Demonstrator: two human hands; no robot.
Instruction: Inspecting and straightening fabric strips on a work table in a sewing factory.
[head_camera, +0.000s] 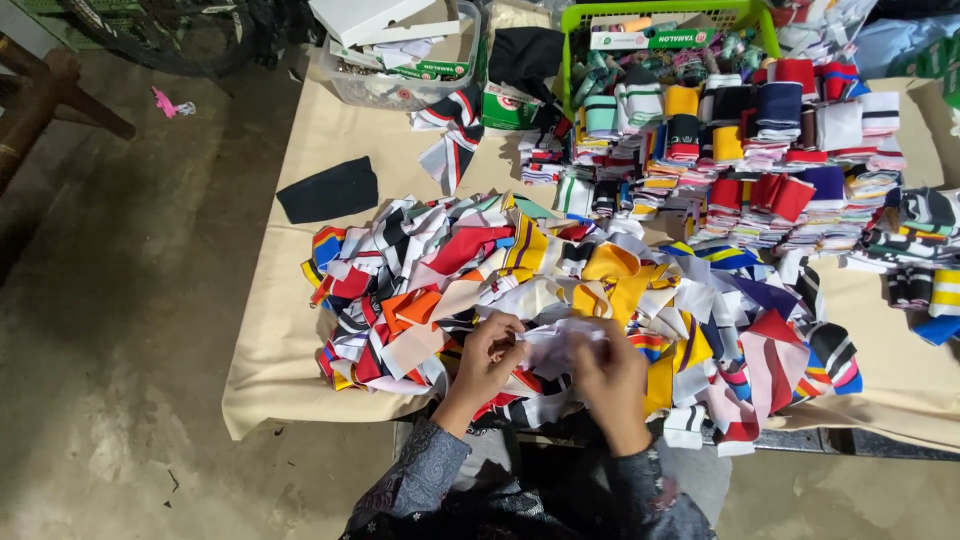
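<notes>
Sorting through a fabric scrap heap
Left hand (487, 358) and right hand (607, 375) both pinch one white cloth piece (552, 345) above the colourful pile (480, 270).

— What have I got on the head camera?

— My left hand (488, 352) and right hand (608, 372) are both pinched on a white fabric strip (556, 345), held between them at the near edge of the loose pile of coloured knit strips (560, 290).

— And behind the pile?

— Folded stacks of ribbed bands (760, 150) in rows, a green basket (580, 25) at the back, a clear plastic tub (400, 85) with white boxes to its left. A black cloth piece (328, 190) lies alone on the beige table cover (270, 370).
</notes>
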